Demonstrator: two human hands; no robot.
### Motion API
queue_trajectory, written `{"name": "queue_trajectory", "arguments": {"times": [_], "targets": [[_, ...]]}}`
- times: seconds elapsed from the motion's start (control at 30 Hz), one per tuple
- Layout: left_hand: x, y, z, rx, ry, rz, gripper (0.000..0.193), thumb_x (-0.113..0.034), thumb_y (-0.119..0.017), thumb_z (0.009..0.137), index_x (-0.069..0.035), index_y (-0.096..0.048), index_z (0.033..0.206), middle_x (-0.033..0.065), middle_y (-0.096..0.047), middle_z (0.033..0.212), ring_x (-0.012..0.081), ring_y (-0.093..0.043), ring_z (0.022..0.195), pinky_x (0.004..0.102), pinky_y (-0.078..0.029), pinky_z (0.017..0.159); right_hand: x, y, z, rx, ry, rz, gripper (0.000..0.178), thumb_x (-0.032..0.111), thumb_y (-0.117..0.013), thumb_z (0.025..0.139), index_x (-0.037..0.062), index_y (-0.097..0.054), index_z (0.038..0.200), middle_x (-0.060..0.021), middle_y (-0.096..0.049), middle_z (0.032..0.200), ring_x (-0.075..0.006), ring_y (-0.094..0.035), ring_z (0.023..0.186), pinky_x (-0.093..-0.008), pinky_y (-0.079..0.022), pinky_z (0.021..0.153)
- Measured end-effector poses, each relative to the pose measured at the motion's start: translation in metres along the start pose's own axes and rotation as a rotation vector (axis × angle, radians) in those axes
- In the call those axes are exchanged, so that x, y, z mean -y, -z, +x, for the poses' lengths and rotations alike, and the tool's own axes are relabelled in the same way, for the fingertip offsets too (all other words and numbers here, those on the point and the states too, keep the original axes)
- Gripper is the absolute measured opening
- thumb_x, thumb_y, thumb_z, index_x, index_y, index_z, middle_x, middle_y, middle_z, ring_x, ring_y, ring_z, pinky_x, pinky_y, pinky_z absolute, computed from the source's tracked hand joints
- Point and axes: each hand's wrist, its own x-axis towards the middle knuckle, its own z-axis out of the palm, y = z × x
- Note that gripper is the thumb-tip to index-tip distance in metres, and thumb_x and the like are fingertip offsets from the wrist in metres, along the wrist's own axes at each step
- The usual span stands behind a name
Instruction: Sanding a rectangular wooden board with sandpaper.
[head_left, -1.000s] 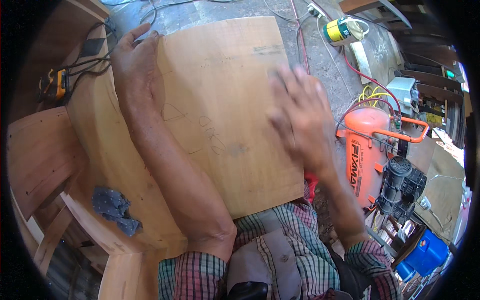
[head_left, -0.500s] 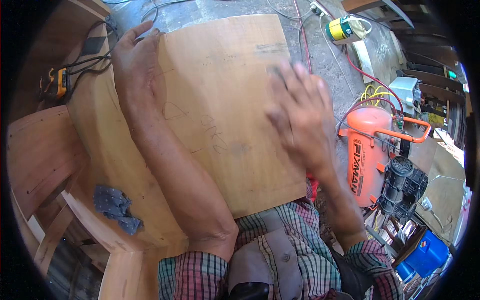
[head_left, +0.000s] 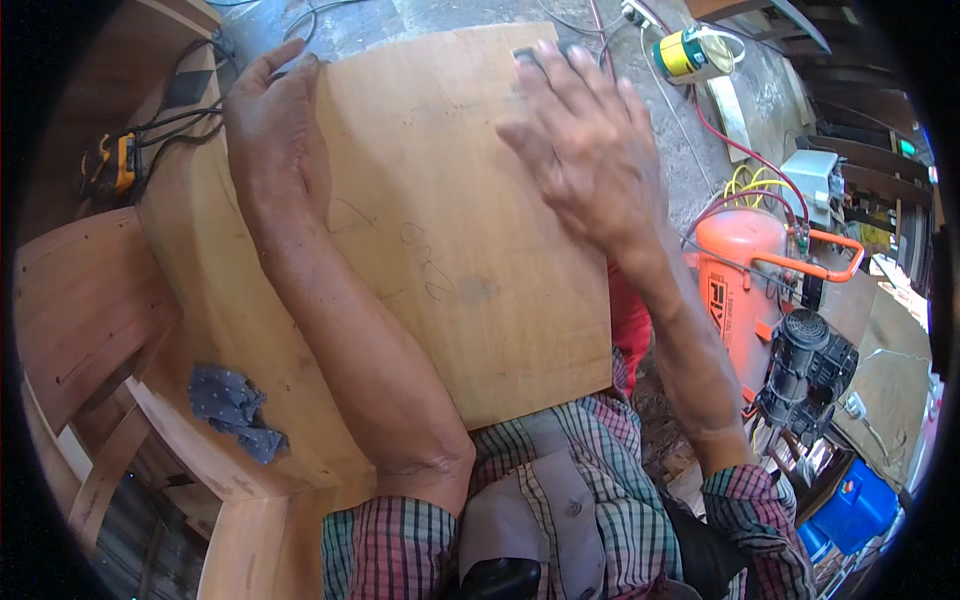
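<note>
A flat wooden panel (head_left: 470,200) with pencil marks lies tilted across my lap and over a wooden surface. My left hand (head_left: 270,105) grips its far left edge, with the forearm lying along the panel's left side. Over the far right part of the panel is my right hand (head_left: 590,145), fingers stretched forward and a little blurred. Under its fingertips shows the corner of a small dark piece that looks like sandpaper (head_left: 527,54), pressed to the wood; the palm hides the rest.
A crumpled blue dotted cloth (head_left: 235,410) lies on the wood at left. Beyond it are a yellow and black power tool (head_left: 122,165) and cables. At right stand an orange air compressor (head_left: 740,290), a green and yellow can (head_left: 690,55), red hoses and a blue container (head_left: 850,510).
My right hand has slid away from me across the panel, toward its far right corner, with the dark piece under it. My left hand has stayed in place.
</note>
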Motion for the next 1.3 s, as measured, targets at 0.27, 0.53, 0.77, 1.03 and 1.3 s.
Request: {"name": "queue_trajectory", "arguments": {"times": [0.27,0.53,0.77,1.03,1.3], "targets": [[-0.005,-0.002,-0.001,-0.011,-0.003,0.073,0.034,-0.004,-0.059,0.086,0.009,-0.056,0.118,0.0117,-0.064,0.094,0.0142,-0.06,0.082,0.0237,-0.046,0.074,-0.004,-0.002,-0.001,-0.038,0.008,0.022,0.05,0.045,-0.05,0.092,0.0099,-0.056,0.127,-0.0098,-0.048,0.139,-0.0319,-0.041,0.13,-0.0513,-0.031,0.104],[-0.005,0.001,-0.002,0.0,0.026,0.137,0.033,-0.003,-0.059,0.086,0.008,-0.056,0.117,0.012,-0.061,0.098,0.0135,-0.058,0.084,0.0231,-0.045,0.076,0.019,0.023,-0.071,0.062,-0.001,0.125,0.054,0.047,-0.05,0.091,0.0087,-0.054,0.13,-0.0108,-0.043,0.142,-0.0328,-0.04,0.13,-0.0542,-0.03,0.103],[-0.002,-0.002,-0.001,0.018,0.024,0.076,0.035,-0.004,-0.06,0.086,0.008,-0.056,0.118,0.011,-0.059,0.1,0.0139,-0.057,0.084,0.0234,-0.045,0.074,-0.011,-0.006,-0.005,-0.092,0.034,0.152,0.046,0.043,-0.057,0.088,0.0115,-0.059,0.122,-0.011,-0.05,0.135,-0.0321,-0.046,0.124,-0.0533,-0.037,0.099],[0.007,0.007,0.01,0.011,0.059,0.076,0.035,-0.003,-0.061,0.085,0.006,-0.057,0.119,0.012,-0.06,0.098,0.014,-0.059,0.087,0.0231,-0.046,0.075,-0.065,-0.04,0.079,0.167,-0.162,0.929,0.034,0.031,-0.055,0.094,0.0028,-0.062,0.112,-0.0105,-0.064,0.105,-0.0254,-0.059,0.102,-0.0393,-0.049,0.086],[-0.002,0.006,0.008,0.081,0.093,0.138,0.035,-0.001,-0.059,0.086,0.008,-0.054,0.119,0.0128,-0.061,0.096,0.0145,-0.06,0.084,0.0229,-0.047,0.076,-0.135,-0.021,0.008,-0.251,-0.571,1.445,0.024,0.014,-0.05,0.096,0.0032,-0.059,0.115,-0.0097,-0.063,0.109,-0.0223,-0.061,0.098,-0.0356,-0.052,0.083]]}}
